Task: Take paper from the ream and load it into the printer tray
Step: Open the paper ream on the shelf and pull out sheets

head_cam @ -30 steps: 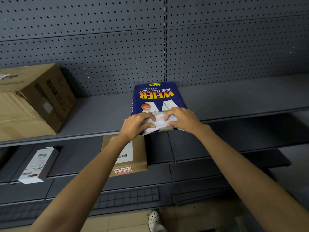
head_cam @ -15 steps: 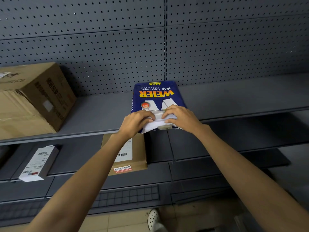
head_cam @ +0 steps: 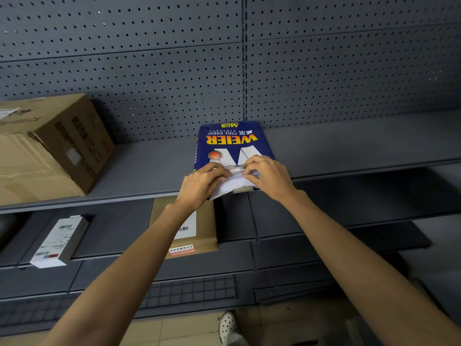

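A blue ream of copy paper (head_cam: 230, 142) with yellow lettering lies flat on the grey shelf (head_cam: 149, 168), its near end at the shelf's front edge. The wrapper's near end is open, and white paper (head_cam: 233, 184) shows there between my hands. My left hand (head_cam: 202, 184) grips the left side of that open end. My right hand (head_cam: 268, 174) pinches the wrapper's flap at the top of the opening. No printer or tray is in view.
A large cardboard box (head_cam: 47, 146) stands on the same shelf at the left. On the shelf below lie a brown labelled parcel (head_cam: 197, 233) and a white labelled box (head_cam: 58, 242). A perforated panel (head_cam: 174, 71) backs the shelves. A white shoe (head_cam: 228, 325) shows on the floor.
Both hands have shifted slightly forward on the ream's open end, with the fingers now pinching the flap higher up. The ream has stayed in place.
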Tool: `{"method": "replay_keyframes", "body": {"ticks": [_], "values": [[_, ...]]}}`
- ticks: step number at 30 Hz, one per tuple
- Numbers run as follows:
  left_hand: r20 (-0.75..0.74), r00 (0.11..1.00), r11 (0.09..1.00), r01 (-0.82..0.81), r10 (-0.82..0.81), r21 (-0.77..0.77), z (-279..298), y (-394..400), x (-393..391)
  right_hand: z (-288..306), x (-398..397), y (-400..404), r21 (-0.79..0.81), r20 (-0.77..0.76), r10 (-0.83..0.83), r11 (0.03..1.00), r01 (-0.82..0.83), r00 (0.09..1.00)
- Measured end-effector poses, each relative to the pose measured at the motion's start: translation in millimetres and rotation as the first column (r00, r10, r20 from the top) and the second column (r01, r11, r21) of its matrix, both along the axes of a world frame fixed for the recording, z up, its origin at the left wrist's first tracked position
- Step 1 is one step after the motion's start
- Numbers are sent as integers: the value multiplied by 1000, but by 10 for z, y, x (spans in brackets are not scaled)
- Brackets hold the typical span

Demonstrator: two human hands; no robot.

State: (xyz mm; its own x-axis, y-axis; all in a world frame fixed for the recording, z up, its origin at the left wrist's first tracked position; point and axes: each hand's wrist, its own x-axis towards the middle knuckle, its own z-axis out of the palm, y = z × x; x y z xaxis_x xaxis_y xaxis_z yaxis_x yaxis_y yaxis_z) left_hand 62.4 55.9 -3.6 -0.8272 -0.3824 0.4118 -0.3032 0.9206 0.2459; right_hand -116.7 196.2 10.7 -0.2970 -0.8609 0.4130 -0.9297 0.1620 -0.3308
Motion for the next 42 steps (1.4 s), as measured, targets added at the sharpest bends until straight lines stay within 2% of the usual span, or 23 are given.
{"method": "replay_keyframes", "body": {"ticks": [12, 20, 26, 28, 32, 36, 39, 42], "values": [[-31, 998, 998, 55, -55, -12, -124, 130, 111, -6, 127, 186, 43, -5, -9, 999, 9, 1000], [-34, 994, 995, 101, -101, -16, -197, 161, 116, -58, 195, 321, 61, 87, -55, 997, 50, 995], [-97, 993, 998, 62, -61, 3, -268, 208, 242, -52, 304, 405, 49, 58, -60, 997, 58, 996], [-143, 989, 996, 46, -34, 78, -281, 228, 291, -72, 363, 445, 29, 81, -65, 998, 63, 995], [-277, 956, 944, 6, 91, 331, -281, 337, 424, -133, 488, 562, -39, 102, -111, 993, 116, 989], [-322, 928, 900, -27, 184, 436, -281, 460, 584, -178, 661, 713, -96, 105, -141, 984, 151, 984], [-285, 918, 806, -58, 274, 588, -312, 523, 650, -209, 792, 832, -103, 117, -151, 981, 164, 982], [-285, 913, 674, 15, 292, 739, -334, 603, 698, -257, 931, 965, -103, 120, -140, 983, 153, 983]]}}
